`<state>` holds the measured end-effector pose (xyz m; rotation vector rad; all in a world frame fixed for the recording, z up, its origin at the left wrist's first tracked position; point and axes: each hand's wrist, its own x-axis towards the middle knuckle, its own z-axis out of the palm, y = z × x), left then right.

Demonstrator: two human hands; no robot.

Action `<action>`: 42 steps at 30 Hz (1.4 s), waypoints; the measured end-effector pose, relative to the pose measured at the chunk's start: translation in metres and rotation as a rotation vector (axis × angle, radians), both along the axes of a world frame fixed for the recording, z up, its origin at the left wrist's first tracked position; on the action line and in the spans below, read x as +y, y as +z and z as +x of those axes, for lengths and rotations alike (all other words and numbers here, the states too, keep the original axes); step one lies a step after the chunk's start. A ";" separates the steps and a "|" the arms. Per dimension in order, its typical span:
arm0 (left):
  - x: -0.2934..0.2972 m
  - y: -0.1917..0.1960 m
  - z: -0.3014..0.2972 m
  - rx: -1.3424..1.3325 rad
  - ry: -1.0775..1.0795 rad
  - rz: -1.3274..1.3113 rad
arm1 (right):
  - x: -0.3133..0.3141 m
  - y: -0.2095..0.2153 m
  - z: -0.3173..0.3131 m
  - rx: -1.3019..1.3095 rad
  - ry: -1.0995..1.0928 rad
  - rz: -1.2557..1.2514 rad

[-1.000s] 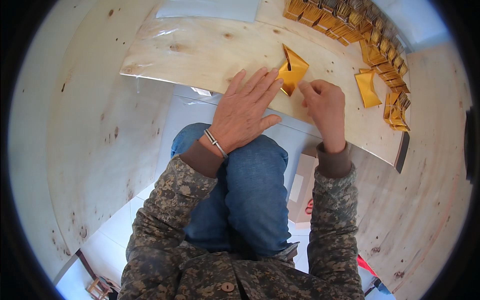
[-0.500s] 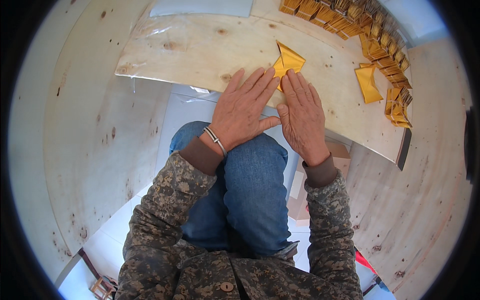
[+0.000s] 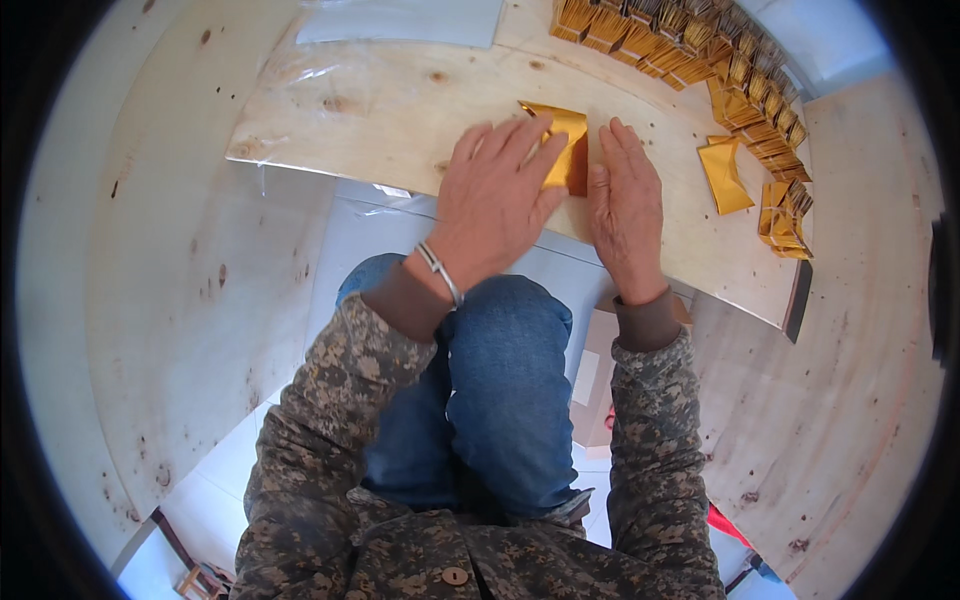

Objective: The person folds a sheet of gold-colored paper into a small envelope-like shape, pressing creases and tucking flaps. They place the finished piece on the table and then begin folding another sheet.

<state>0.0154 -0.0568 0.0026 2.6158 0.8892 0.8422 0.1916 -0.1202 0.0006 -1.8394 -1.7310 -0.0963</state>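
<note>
A sheet of folded gold foil paper (image 3: pixel 570 135) lies on the pale wooden table in front of me. My left hand (image 3: pixel 497 190) rests over its left part, fingers stretched out and slightly blurred, covering that side of it. Just right of the paper, my right hand (image 3: pixel 628 205) stands on its edge with the fingers straight and close together, holding nothing. A gap of bare wood shows between the right fingers and the paper.
Folded gold papers (image 3: pixel 725 175) lie on the right, beside a tied gold bundle (image 3: pixel 785 218) near the table's right end. Several more bundles (image 3: pixel 690 45) line the back right. A pale flat sheet (image 3: pixel 400 20) lies at the back left. Below the table stands a cardboard box (image 3: pixel 598 375).
The gold paper has turned and now looks squarer. My right hand has come off it and moved right, tipping onto its edge. My left hand has shifted slightly over the paper.
</note>
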 end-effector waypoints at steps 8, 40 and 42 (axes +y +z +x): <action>0.036 -0.015 0.019 0.112 -0.023 0.069 | 0.007 -0.005 0.000 -0.023 0.025 0.021; 0.028 -0.029 0.019 0.244 0.044 0.161 | 0.015 -0.017 -0.004 -0.186 0.163 -0.197; 0.026 -0.029 0.019 0.249 0.061 0.163 | 0.015 -0.018 -0.003 -0.201 0.165 -0.204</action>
